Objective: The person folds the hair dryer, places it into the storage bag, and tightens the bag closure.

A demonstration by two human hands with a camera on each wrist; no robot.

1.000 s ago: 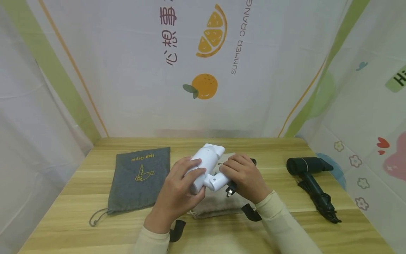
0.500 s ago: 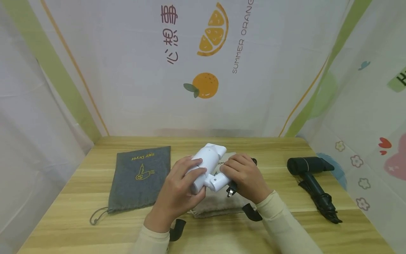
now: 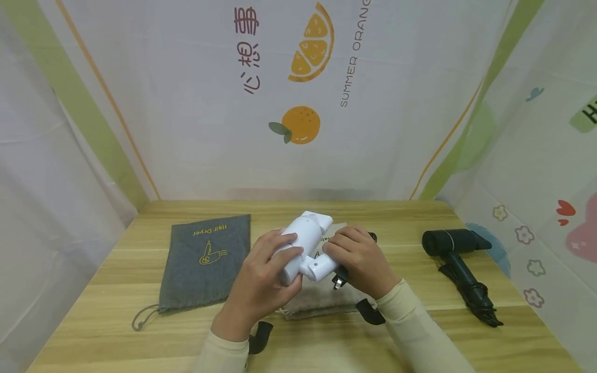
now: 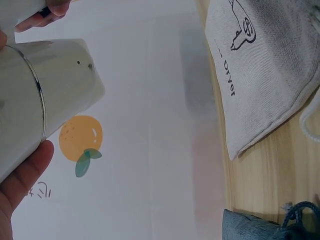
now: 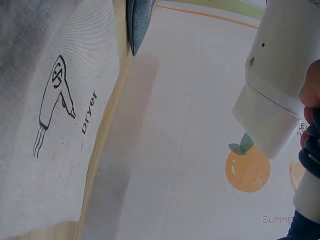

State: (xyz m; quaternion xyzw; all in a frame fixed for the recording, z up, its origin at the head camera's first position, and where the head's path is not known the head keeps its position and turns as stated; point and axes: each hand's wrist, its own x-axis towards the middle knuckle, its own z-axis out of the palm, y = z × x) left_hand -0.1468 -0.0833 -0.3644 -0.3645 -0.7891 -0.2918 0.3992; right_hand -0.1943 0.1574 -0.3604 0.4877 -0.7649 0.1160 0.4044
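Both hands hold a white hair dryer (image 3: 305, 233) up over a beige drawstring bag (image 3: 322, 300). My left hand (image 3: 263, 272) grips the barrel, its fingers over the top and the thumb beneath. The handle is partly folded toward the barrel, and my right hand (image 3: 359, 256) grips it, hiding its far end. Just below the right fingers, a black plug (image 3: 339, 281) with metal prongs sticks out. Dark cord (image 5: 311, 155) winds around the handle in the right wrist view. A white nozzle (image 5: 267, 122) is fitted on the barrel's front end.
On the left of the wooden table (image 3: 107, 290) lies a grey "Hair Dryer" drawstring bag (image 3: 205, 264). A black hair dryer (image 3: 459, 269) with its cord bundled at the handle lies on the right. Printed white curtains (image 3: 196, 129) enclose the table's back and sides.
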